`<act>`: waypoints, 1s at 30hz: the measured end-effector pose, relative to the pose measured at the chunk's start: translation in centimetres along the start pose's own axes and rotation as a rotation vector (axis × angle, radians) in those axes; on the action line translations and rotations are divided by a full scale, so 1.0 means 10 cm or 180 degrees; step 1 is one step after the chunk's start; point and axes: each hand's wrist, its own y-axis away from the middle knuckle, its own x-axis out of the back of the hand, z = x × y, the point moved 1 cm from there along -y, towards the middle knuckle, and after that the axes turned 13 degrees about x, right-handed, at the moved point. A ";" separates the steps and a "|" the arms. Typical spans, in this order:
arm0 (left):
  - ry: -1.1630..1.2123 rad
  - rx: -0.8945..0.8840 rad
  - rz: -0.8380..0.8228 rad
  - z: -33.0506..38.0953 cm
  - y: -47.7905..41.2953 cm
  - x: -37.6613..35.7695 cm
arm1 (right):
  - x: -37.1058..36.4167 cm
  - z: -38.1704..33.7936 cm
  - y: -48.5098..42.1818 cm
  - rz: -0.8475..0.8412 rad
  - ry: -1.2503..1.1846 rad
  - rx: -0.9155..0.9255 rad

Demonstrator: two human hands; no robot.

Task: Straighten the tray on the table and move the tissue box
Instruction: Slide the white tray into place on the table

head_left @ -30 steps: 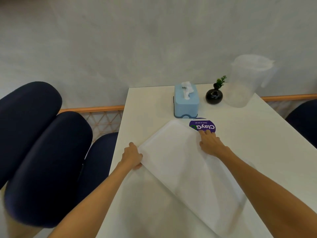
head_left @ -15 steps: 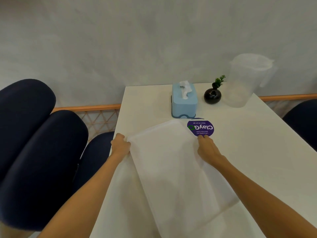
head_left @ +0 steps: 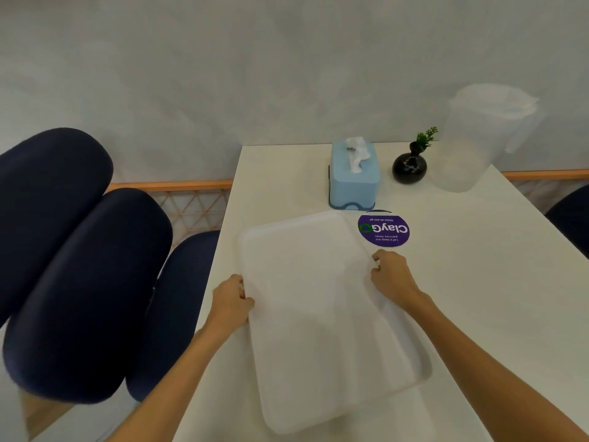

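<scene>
While both hands grip its long edges, tray (head_left: 322, 314) sits slightly askew.

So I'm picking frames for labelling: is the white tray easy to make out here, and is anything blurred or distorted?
Head view: the white tray nearly blends into the white table, its rim faint; the clear jug looks hazy; the sticker and tissue box are crisp; the wide lens bends the navy chairs.
</scene>
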 end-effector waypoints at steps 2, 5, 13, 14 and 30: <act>-0.0037 -0.0006 0.0146 0.02 -0.08 0.11 | -0.04 -0.08 -0.01 -0.0036 -0.0098 -0.0008; -0.0052 -0.0048 0.0292 0.07 -0.23 0.30 | -0.11 -0.24 -0.06 -0.0104 -0.0197 0.0029; -0.0253 -0.0065 0.0398 0.13 -0.55 0.59 | -0.21 -0.57 -0.21 -0.0226 -0.0346 0.0073; -0.0306 -0.0075 0.0409 0.12 -0.57 0.58 | -0.21 -0.59 -0.21 -0.0242 -0.0342 0.0060; -0.0293 0.0080 0.0257 0.14 -0.67 0.51 | -0.17 -0.57 -0.25 -0.0631 -0.0162 -0.0296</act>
